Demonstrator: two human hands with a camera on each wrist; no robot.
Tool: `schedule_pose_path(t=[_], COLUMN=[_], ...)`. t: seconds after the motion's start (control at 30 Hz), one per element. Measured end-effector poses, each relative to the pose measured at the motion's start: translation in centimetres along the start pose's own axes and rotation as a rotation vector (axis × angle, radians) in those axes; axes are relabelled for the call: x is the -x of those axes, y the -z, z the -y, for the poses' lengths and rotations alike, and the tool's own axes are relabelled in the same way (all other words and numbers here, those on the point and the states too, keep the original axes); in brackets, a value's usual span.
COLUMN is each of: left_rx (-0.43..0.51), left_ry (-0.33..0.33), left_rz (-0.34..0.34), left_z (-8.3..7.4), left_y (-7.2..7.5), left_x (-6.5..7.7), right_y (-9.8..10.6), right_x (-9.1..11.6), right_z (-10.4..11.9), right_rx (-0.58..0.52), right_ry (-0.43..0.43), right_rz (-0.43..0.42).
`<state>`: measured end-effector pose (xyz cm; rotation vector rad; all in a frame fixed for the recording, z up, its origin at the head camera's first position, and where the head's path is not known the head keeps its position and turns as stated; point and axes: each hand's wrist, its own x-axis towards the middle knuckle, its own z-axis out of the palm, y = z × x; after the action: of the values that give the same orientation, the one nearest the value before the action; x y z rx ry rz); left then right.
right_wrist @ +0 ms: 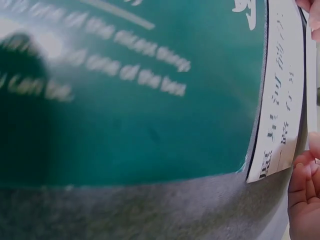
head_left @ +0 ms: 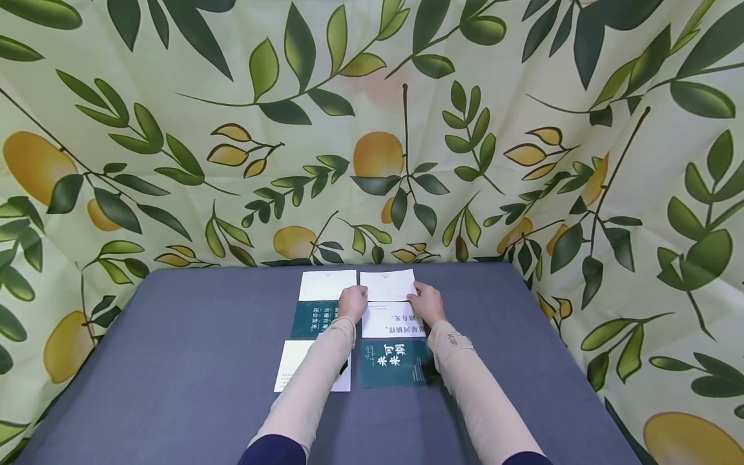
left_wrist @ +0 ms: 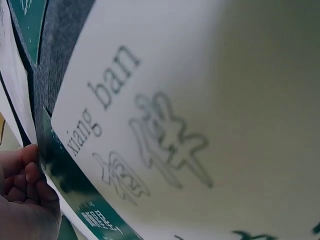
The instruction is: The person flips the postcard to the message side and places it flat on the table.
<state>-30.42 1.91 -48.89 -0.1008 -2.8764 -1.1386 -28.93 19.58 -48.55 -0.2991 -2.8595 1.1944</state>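
Observation:
A blank-looking white card [head_left: 386,284] lies at the far end of the right column of cards. My left hand [head_left: 352,302] pinches its left edge, and my right hand [head_left: 427,302] holds its right edge between thumb and fingers. Seen from the right wrist, the right hand [right_wrist: 306,187] grips the card's thin edge [right_wrist: 311,90]. Curled fingers of the left hand [left_wrist: 25,195] show in the left wrist view. Just nearer is a white card with dark lettering [head_left: 386,323], then a green card with white characters [head_left: 394,378].
The left column has a white card [head_left: 328,279] at the back, a green card [head_left: 308,320] partly under the left forearm, and another white card [head_left: 290,361] nearest. A grey cloth covers the table [head_left: 192,361]. Behind it hangs a leaf-and-fruit patterned curtain [head_left: 325,148].

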Motion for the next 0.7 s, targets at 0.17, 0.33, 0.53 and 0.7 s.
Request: schedule_pose_path(t=[0.17, 0.33, 0.53, 0.7], left_rx=[-0.040, -0.083, -0.105, -0.097], left_ry=[-0.026, -0.043, -0.043, -0.036], left_rz=[-0.010, -0.005, -0.006, -0.006], left_z=[0.1, 0.1, 0.1, -0.3], left_y=[0.2, 0.2, -0.3, -0.7], left_x=[-0.2, -0.4, -0.6, -0.7], right_y=[-0.3, -0.3, -0.2, -0.1], right_x=[-0.7, -1.0, -1.0, -1.3], right_z=[0.1, -0.1, 0.2, 0.2], right_rx=[-0.002, 0.035, 0.093, 0.149], right_ry=[-0.001, 0.009, 0.007, -0.001], right_rz=[0.029, 0.029, 0.045, 0.044])
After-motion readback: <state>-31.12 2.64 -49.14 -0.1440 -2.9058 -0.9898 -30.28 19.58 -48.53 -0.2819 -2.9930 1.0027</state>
